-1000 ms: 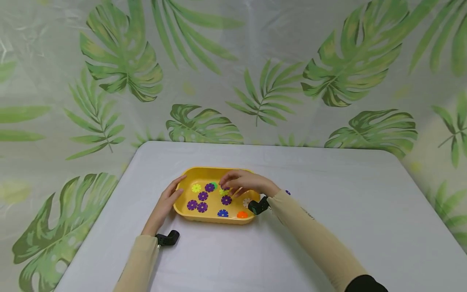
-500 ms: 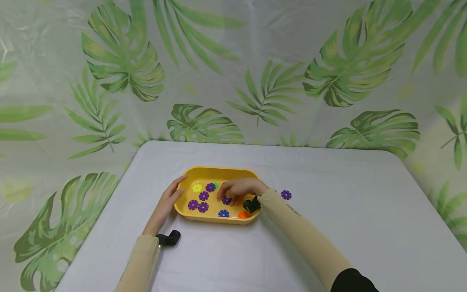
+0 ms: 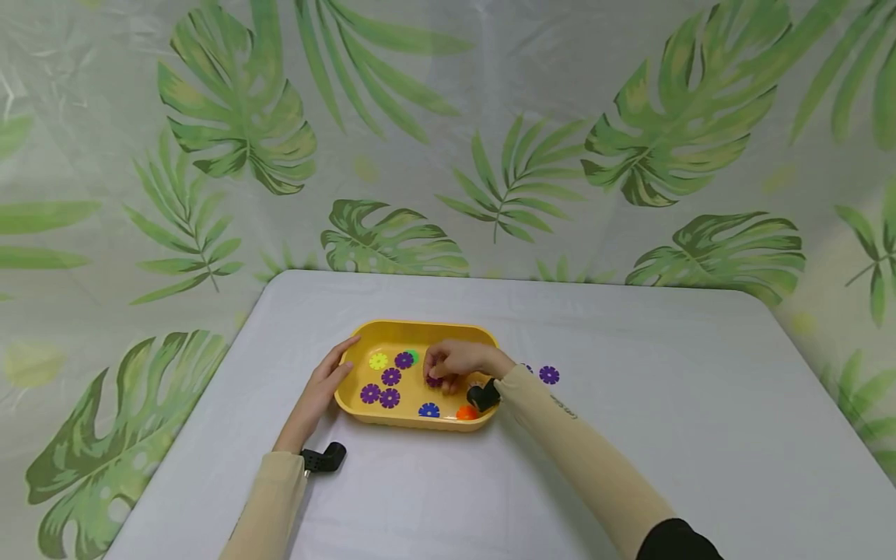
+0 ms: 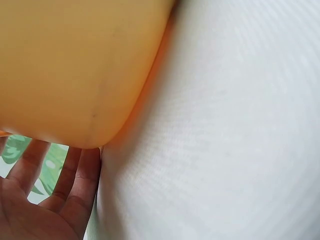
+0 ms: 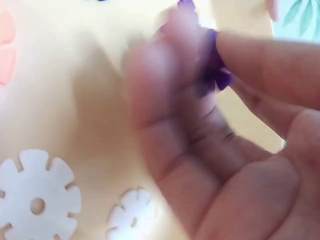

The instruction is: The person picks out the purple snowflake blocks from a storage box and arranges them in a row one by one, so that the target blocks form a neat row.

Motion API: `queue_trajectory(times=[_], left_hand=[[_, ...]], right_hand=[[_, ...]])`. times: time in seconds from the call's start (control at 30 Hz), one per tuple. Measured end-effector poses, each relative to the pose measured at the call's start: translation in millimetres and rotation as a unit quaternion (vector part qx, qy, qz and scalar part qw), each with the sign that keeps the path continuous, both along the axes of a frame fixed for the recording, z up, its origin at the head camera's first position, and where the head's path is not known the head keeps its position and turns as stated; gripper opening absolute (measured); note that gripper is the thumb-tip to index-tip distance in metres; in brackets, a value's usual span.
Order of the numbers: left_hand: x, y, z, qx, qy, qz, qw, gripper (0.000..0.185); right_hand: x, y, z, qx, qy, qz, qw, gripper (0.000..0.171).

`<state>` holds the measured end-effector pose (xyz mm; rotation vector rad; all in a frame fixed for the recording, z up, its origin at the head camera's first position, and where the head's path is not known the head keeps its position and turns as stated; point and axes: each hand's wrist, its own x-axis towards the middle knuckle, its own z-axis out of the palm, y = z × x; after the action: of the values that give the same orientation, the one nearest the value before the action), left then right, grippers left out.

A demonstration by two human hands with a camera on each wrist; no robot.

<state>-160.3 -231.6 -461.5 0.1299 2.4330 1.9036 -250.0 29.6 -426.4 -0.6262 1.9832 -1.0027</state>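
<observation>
Your right hand (image 3: 456, 364) pinches a purple disc (image 5: 214, 70) inside the yellow tray (image 3: 420, 330) at bench (image 3: 630, 435) centre; your left hand (image 3: 318, 393), fingers straight, rests on its nine o'clock edge; open bench lies toward three o'clock.

Head cam high, looks down; wrist cams v. close; all share tray (image 3: 420, 330).

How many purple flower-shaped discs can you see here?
7 purple discs: four loose in the yellow tray at; one pinched in the right hand; two on the table. Others may be hidden.
</observation>
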Motion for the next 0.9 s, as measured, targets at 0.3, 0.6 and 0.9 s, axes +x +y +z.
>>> queue_trajectory(times=[0.3,0.6,0.9], left_hand=[[5.1,6.0,12.7,-0.010,-0.004,0.000,0.9999,0.045],[6.7,6.6,13.6,-0.008,-0.007,0.002,0.9999,0.045],[7.1,6.8,13.7,-0.009,-0.006,0.008,0.9999,0.045]], right_hand=[[1.7,20.0,15.9,-0.076,0.048,-0.018,0.996,0.019],[-0.3,82.2,29.0,-0.111,0.061,-0.069,0.989,0.025],[4.8,164.2,10.4,-0.100,0.074,-0.167,0.978,0.020]])
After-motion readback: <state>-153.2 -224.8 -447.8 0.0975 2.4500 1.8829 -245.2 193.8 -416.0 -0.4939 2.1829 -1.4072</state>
